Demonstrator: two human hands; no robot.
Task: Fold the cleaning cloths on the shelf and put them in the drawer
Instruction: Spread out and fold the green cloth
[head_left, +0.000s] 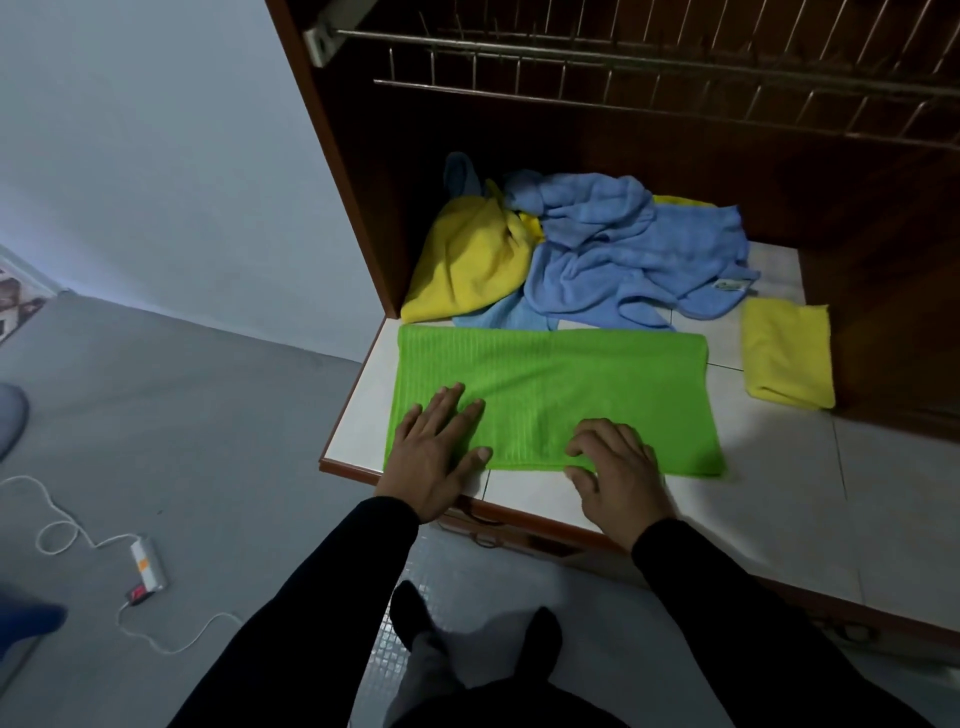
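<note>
a: surface first, quick.
b: white tiled shelf with a brown wood edge, set in a dark wood cabinet. wire rack hangs above it at the top.
a: cloths?
b: green cloth lies flat near the front edge, a long folded rectangle. behind it a crumpled pile: yellow cloth on the left against the cabinet side, blue cloth bunched to its right, touching it. a lighter blue bit pokes out under them, touching the green one's far edge.
a: anything folded?
b: folded yellow cloth on the right, apart from the green one, close to the cabinet wall.
a: hands?
b: left hand flat on the green cloth's near left part, fingers straight and slightly spread, thumb out along the near edge. right hand at the near edge middle-right, fingers bent with tips on the cloth, thumb at the hem. cannot tell if it pinches the edge or only presses. black sleeves on both arms.
a: drawer?
b: brown front with a handle just under the shelf edge, mostly hidden by the arms. cannot tell more.
a: room?
b: grey floor, pale wall on the left. white power strip with a looping white cord on the floor, well away from the shelf. person's legs in dark socks below.
</note>
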